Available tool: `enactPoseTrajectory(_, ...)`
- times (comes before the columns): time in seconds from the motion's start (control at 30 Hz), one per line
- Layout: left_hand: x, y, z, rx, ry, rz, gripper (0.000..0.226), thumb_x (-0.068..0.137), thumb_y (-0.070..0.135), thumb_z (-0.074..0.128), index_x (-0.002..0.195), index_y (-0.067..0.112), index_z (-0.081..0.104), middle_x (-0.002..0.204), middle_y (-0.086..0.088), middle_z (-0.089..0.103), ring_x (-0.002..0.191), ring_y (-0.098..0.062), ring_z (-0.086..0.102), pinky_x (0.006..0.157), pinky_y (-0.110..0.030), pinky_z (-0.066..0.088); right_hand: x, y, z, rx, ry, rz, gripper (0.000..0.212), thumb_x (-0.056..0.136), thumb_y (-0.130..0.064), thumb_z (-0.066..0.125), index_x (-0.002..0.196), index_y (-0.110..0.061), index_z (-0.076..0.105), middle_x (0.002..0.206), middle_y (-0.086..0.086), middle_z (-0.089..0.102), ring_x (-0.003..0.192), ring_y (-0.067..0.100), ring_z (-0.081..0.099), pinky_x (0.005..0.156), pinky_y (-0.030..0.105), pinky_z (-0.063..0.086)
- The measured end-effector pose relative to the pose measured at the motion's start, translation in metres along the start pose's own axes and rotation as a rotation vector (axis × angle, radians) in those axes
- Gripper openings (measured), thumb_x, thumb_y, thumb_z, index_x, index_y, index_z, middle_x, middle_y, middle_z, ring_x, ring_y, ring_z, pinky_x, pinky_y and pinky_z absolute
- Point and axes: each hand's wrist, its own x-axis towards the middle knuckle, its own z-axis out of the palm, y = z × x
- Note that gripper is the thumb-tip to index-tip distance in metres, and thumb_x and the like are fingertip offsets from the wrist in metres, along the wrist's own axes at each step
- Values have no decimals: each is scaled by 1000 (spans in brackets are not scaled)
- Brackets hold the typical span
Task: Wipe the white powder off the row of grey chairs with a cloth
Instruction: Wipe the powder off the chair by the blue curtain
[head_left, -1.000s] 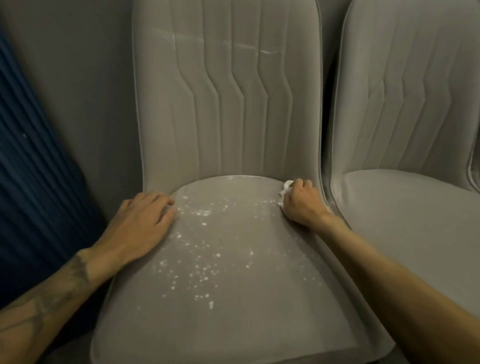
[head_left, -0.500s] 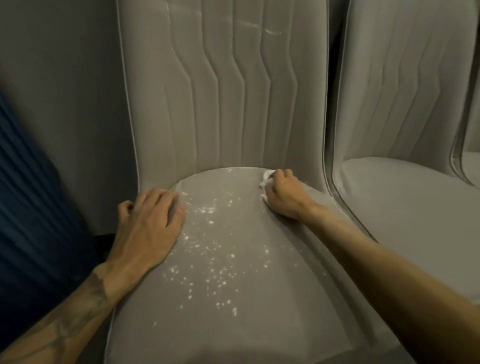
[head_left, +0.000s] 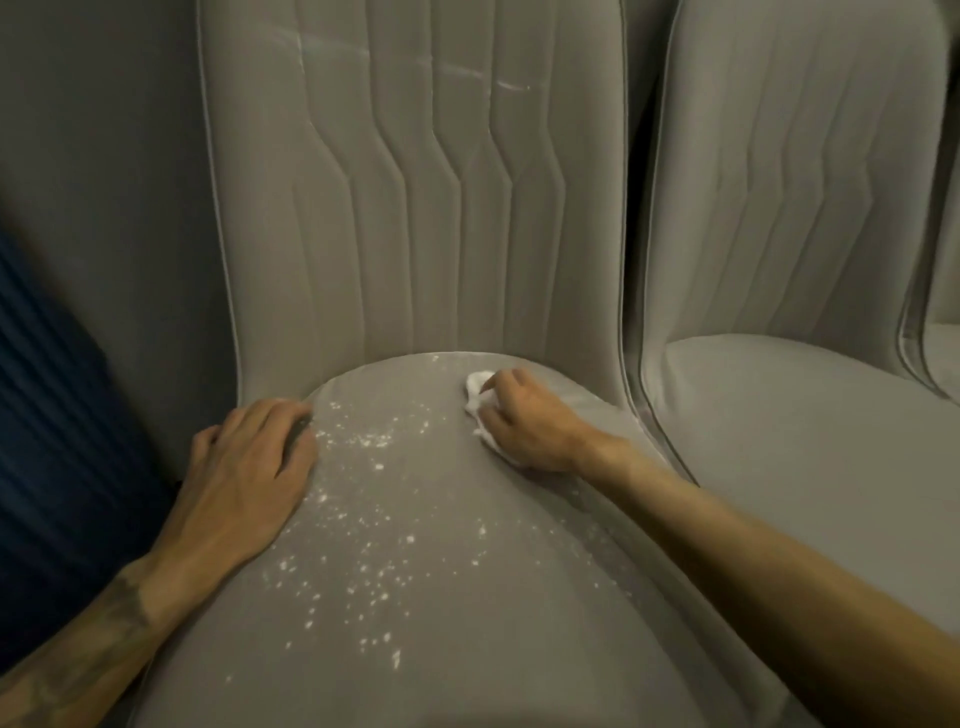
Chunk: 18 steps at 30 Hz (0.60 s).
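Note:
A grey padded chair fills the middle of the view. White powder is scattered across its seat, thickest left of centre. My right hand grips a crumpled white cloth and presses it on the back part of the seat, right of the powder. My left hand lies flat with straight fingers on the seat's left edge. Faint white streaks mark the backrest high up.
A second grey chair stands close on the right, its seat free of visible powder. The edge of a third chair shows at far right. A grey wall is behind, and dark blue ribbed material is at left.
My right hand has slid the cloth leftward along the back of the seat, toward the powder. My left hand has stayed on the left edge. The view has shifted slightly.

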Motion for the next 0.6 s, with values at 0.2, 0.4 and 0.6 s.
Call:
enactPoseTrajectory(0.2,-1,-1,-4,-9,20,31,38,101,51,29,124,33,54,119,16,52,111,-3,40,110,-45,31,11,38,-12,-111,93,141,51,96,-34,59,123,7,45,124,26,49,116,44,47,97,46,40)
enactPoseTrajectory(0.4,-2,-5,-10,-9,-18,82,19,110,43,34,124,41,47,119,17,53,108,-2,45,103,-33,31,-6,-27,18,72,40,-163,30,99,-26,53,118,-3,51,119,18,52,105,32,52,90,34,38)
enactPoseTrajectory(0.6,-6,-7,0,-51,66,80,38,102,50,27,122,32,55,116,18,54,106,-3,46,101,-35,32,16,41,-6,-97,71,-1,42,96,-29,60,117,6,51,120,28,53,112,44,49,96,45,40)
